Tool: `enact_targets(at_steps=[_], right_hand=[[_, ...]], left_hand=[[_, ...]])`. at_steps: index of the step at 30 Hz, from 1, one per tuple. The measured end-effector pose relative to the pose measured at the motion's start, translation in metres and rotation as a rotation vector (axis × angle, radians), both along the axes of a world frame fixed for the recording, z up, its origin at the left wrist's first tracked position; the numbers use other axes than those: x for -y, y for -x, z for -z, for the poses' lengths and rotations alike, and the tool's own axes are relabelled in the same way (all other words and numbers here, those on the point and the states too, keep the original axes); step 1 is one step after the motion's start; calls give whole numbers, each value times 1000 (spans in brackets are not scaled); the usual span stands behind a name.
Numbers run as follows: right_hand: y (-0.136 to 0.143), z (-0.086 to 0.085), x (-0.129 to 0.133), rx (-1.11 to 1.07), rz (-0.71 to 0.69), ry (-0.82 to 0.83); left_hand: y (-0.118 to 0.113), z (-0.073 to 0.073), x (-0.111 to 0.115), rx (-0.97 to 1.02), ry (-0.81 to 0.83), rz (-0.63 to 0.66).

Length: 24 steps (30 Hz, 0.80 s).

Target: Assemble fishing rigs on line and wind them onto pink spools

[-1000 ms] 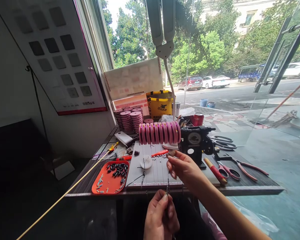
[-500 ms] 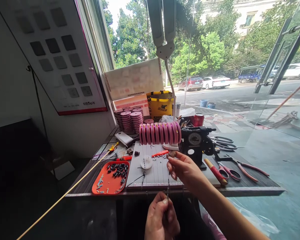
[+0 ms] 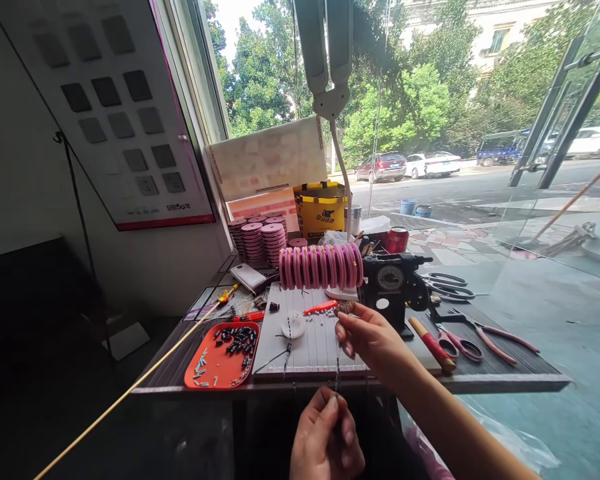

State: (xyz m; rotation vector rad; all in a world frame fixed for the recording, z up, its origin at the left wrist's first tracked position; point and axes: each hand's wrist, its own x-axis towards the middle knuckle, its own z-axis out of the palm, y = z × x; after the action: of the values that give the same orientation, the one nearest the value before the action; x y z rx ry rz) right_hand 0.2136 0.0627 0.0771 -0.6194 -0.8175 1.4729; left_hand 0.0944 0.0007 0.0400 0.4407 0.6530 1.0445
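Note:
In front of the desk edge, my left hand (image 3: 325,433) is closed, pinching the lower end of a thin dark line (image 3: 338,368) between thumb and fingers. My right hand (image 3: 373,340) is above it, fingers closed near the upper part of the same line. A small brown ribbed piece (image 3: 347,307) shows at its fingertips; its kind is unclear. Behind the hands, a row of pink spools (image 3: 320,267) sits on a black winding machine (image 3: 393,283). Fine lines hang from the spools over a white board (image 3: 275,357). One carries a small black fitting (image 3: 289,347).
An orange tray (image 3: 220,379) holds black and silvery small parts. A yellow-tipped stick (image 3: 150,370) crosses its left side. Pliers (image 3: 495,330), scissors (image 3: 463,345) and a red-and-yellow handle (image 3: 431,343) lie right. Behind stand stacked pink spools (image 3: 253,243) and a yellow bag (image 3: 321,207).
My left hand has shifted slightly down and turned a little, its fingers still closed. My right hand has stayed nearly in place, and the line still runs between the hands.

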Motion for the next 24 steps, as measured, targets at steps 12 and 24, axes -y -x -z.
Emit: enact_targets(at_steps=[12, 24], right_hand=[[-1, 2, -1, 21, 2, -8], [-6, 0, 1, 164, -18, -9]], left_hand=[[3, 8, -1, 72, -19, 67], [3, 9, -2, 30, 37, 73]])
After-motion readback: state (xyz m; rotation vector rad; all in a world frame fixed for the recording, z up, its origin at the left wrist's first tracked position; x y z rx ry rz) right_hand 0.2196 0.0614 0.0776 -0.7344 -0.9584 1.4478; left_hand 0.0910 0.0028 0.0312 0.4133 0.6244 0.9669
